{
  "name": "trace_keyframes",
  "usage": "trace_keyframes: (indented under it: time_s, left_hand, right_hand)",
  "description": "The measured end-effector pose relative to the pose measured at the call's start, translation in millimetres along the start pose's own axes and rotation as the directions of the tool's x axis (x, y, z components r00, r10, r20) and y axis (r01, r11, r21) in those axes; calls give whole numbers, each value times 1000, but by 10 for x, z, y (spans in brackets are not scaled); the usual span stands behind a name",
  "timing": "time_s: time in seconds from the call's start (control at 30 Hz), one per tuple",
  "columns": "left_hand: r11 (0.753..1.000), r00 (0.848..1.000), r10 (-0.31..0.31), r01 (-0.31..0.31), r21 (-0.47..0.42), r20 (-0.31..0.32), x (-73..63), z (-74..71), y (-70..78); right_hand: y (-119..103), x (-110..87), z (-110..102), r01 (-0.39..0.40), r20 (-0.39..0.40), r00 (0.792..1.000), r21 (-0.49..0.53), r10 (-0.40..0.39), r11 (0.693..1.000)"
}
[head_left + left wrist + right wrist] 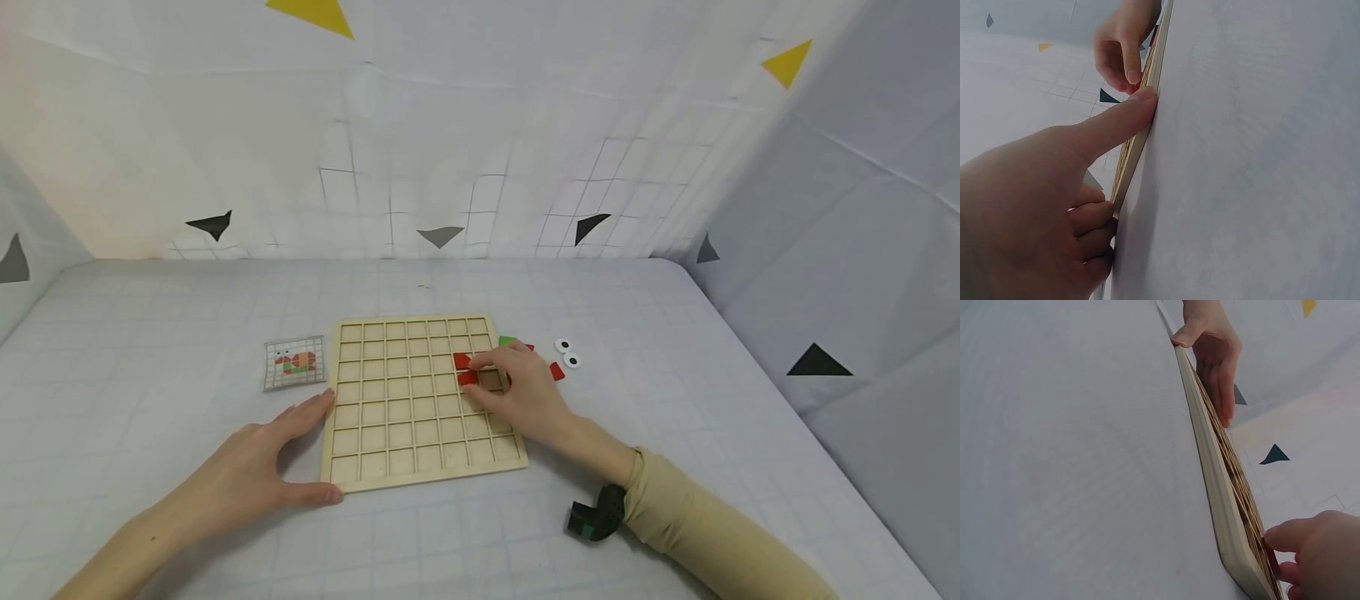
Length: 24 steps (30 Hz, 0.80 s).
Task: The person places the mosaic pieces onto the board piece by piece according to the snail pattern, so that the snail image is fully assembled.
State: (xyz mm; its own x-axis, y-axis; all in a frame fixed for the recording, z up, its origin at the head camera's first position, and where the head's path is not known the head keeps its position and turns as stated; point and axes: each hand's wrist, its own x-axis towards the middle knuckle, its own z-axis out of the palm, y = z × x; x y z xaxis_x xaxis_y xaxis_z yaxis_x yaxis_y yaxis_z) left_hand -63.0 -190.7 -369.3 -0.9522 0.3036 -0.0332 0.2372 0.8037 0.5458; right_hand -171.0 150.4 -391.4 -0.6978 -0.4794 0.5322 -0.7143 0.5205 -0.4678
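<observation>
A square wooden grid board [386,437] lies on the table. My left hand [247,467] rests against its left side, fingers at the edge and thumb spread to the near corner. Over the board's right part, my right hand [528,396] pinches a small red tile [467,378] between thumb and index finger, low over the cells. Another red tile [461,361] lies in a cell just beyond it. In the right wrist view, the thumb [1285,536] is right at the board's surface, with dark red showing under it.
Left of the board lies a picture card [294,363] with a coloured grid figure. Past the right hand are a green piece [507,340], a red piece [557,372] and two eye discs [572,360]. A black wrist device [597,514] sits by the right sleeve.
</observation>
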Motion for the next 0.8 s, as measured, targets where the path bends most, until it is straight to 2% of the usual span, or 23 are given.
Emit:
trace_keyframes:
  time_s: [0.4, 0.8]
  left_hand:
    - [1000, 1000, 0, 0, -1, 0, -6, -5, -4]
    - [1000, 1000, 3, -3, -5, 1, -10, -8, 6]
  right_hand:
    - [-14, -16, 8, -15, -12, 1000, -3, 15, 1000]
    - [20, -29, 25, 21, -51, 998, -14, -22, 1000]
